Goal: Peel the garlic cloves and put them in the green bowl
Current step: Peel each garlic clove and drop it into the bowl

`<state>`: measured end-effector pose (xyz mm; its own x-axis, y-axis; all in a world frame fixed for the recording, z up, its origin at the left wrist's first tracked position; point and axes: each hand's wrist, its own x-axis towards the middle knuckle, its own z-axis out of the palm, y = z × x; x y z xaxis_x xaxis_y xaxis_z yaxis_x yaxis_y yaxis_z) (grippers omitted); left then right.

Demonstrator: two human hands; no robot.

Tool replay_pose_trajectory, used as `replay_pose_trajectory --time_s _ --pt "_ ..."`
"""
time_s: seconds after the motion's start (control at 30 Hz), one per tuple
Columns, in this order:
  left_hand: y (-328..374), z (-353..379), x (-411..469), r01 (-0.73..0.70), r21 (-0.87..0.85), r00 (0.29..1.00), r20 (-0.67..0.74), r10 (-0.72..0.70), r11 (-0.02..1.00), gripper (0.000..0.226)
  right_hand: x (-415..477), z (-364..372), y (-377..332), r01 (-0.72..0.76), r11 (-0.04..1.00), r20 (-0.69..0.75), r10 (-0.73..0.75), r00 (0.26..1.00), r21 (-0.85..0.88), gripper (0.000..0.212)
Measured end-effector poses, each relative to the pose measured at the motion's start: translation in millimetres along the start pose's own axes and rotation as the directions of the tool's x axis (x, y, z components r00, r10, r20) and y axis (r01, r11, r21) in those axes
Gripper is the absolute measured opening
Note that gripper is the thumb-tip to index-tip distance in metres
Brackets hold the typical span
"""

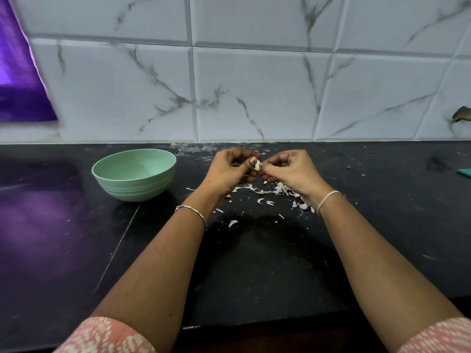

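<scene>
- Cloth (20, 72), purple and shiny, hangs at the far left against the wall (254, 85) of white tiles with grey veins. A purple sheen lies on the black worktop (254, 263) below it.
- Next comes the green bowl (132, 187), upright on the worktop near the wall. It is left of both hands and apart from them, with its pale inside open to the camera.
- Right of the bowl, the left hand (229, 169) is raised just above the worktop. Its grip is closed on a garlic clove (257, 165), with the thumb and curled fingers pinching it from the left. A thin metal bracelet (191, 210) circles that wrist.
- Between the two hands, the garlic clove is held off the worktop, only its pale tip showing among the fingertips. How much skin is on it cannot be told.
- Meeting it from the other side, the right hand (293, 174) has its grip clenched on the same clove, thumb and forefinger pinching its right side. A pale band (327, 200) sits round that wrist.
- Under the hands and just nearer the camera, peel scraps (260, 192) lie scattered on the worktop, thickest beneath the right hand.
- At the far right edge, a flat teal object (465, 172) lies on the worktop, cut off by the frame and well apart from the hands. Above it, one tile shows a dark chipped spot (461, 114).
</scene>
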<state>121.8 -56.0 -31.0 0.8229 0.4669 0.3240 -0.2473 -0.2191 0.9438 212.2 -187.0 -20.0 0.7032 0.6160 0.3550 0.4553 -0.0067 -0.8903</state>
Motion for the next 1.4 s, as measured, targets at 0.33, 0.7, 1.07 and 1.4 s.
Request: replay_pose_trajectory --time_s 0.33,0.7,1.07,1.4 --pt "3.3 0.8 -3.5 0.064 -0.144 0.998 -0.014 -0.067 0.987 0.01 0.1 0.3 0.2 -0.002 1.0 -0.002 0.001 1.0 -0.022 0.014" --pt "5.9 3.1 -4.3 0.1 -0.224 0.993 -0.036 -0.11 0.97 0.009 -1.0 1.1 -2.5 -0.036 0.997 0.02 0.034 0.999 0.069 0.014" --pt "5.4 1.4 -4.5 0.124 -0.285 0.991 -0.019 -0.135 0.95 0.007 -1.6 1.2 -0.8 -0.031 0.995 0.023 0.029 0.999 0.097 0.019" --pt "6.0 3.7 -4.9 0.134 -0.336 0.989 -0.02 -0.15 0.932 0.007 -1.4 0.9 -1.5 -0.032 0.993 0.02 0.03 0.999 0.112 0.017"
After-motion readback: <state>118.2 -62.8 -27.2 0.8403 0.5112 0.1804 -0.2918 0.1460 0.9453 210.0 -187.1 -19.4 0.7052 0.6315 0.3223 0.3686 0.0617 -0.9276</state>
